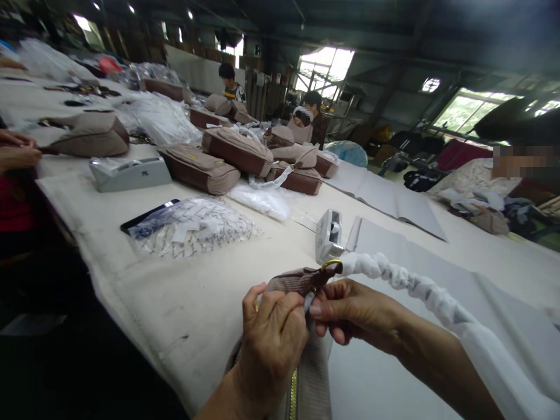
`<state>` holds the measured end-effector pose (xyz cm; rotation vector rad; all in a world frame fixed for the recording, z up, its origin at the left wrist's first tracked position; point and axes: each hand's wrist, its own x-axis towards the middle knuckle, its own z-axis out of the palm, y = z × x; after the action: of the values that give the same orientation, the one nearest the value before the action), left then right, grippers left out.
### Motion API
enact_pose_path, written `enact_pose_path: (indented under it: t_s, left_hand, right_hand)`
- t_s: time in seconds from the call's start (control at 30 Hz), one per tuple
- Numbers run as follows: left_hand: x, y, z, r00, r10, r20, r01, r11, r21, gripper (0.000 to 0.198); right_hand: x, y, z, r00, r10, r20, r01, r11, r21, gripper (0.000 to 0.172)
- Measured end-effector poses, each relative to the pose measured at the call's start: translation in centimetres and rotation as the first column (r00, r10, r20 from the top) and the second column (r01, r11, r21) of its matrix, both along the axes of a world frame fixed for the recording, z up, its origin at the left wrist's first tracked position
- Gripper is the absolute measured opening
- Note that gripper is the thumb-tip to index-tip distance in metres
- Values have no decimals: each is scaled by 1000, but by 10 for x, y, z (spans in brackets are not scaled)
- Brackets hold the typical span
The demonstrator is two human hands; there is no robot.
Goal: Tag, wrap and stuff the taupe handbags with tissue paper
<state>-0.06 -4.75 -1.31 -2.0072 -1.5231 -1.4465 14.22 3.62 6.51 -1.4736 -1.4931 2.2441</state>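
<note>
Curled left hand [273, 341] on bag [318, 370]; pinched right hand [352, 308] at pale strip [308, 301]

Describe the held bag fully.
The bag is brownish, ribbed and fabric-like, with a gold zip and, at its far end, a gold ring with a white-wrapped strap. The left hand grips it over the table; the right hand pinches something pale beside it. Its near end is out of frame.

The left hand [275, 338] grips a taupe ribbed-fabric bag [318, 373] — the right hand [350, 309] touches a small pale piece [308, 301] at its end, below a gold metal ring [331, 262]. A strap in crinkled white wrapping [405, 278] runs rightward; taupe-and-brown fabric bags [236, 150] crowd the white table [219, 286] beyond.
</note>
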Motion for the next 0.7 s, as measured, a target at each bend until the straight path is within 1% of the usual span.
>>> enact_pose_path:
  t_s: [0.13, 0.3, 0.4, 0.47, 0.53, 0.6, 0.63, 0.67, 0.7]
  left_hand:
    - [1, 1, -2, 1000, 7, -8, -7, 1000, -3, 14]
    - [1, 2, -6, 1000, 15, -23, -16, 1000, -8, 14]
    - [0, 4, -5, 1000, 7, -25, -7, 1000, -2, 15]
    - [1, 5, -3, 1000, -4, -8, 4, 1000, 8, 14]
    - [2, 4, -1, 999, -21, 43, 21, 1000, 15, 14]
    - [4, 1, 1, 991, -53, 120, 55, 998, -14, 13]
    - [4, -1, 1, 981, -63, 184, 75, 996, -57, 12]
    - [4, -4, 2, 962, -68, 263, 105, 986, -129, 11]
    - [4, -7, 2, 930, -57, 362, 145, 964, -221, 9]
  right_hand:
    - [6, -9, 0, 999, -50, -21, 50, 999, 2, 33]
    - [12, -22, -2, 989, -137, -58, 140, 989, 52, 29]
    - [14, -26, -6, 983, -153, -99, 160, 985, 70, 32]
    - [13, -28, -12, 978, -174, -112, 183, 979, 85, 34]
    - [9, -30, -20, 968, -203, -145, 220, 969, 110, 37]
    - [3, -33, -30, 954, -229, -192, 262, 951, 167, 38]
    - [0, -34, -34, 947, -239, -216, 282, 939, 198, 39]
    - [-4, -35, -38, 939, -248, -238, 302, 926, 226, 40]
    - [-7, -37, -42, 931, -256, -261, 320, 915, 245, 40]
